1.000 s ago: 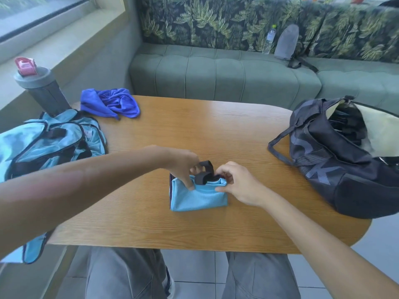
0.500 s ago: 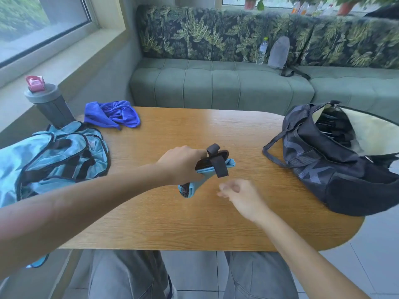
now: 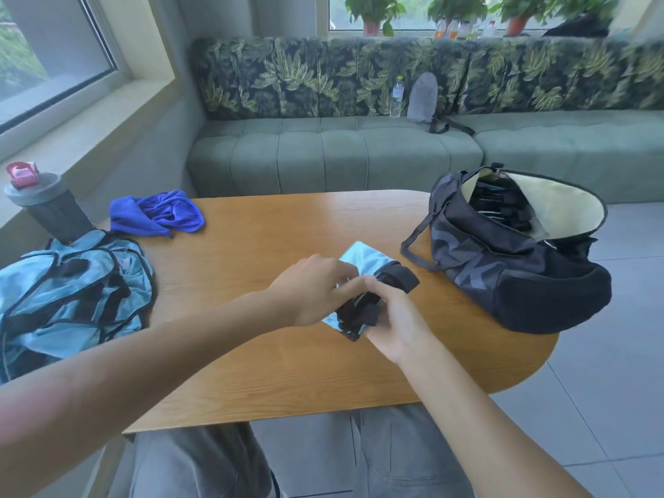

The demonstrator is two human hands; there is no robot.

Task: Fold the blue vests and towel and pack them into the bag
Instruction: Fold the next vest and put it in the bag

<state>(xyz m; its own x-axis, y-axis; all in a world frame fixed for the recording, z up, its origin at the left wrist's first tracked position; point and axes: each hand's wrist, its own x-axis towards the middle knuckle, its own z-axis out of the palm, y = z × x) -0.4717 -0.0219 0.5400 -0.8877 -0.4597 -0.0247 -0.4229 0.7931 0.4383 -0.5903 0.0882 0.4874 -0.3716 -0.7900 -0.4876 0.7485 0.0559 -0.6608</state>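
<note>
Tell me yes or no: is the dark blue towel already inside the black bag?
No: the dark blue towel lies crumpled on the table, far left of the open black bag.

We cannot see the folded vest's (image 3: 363, 262) middle behind both hands; the vest pile (image 3: 68, 296) runs off the left edge.

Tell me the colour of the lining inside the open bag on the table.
Pale cream, seen in the head view: the lining of the black bag.
</note>
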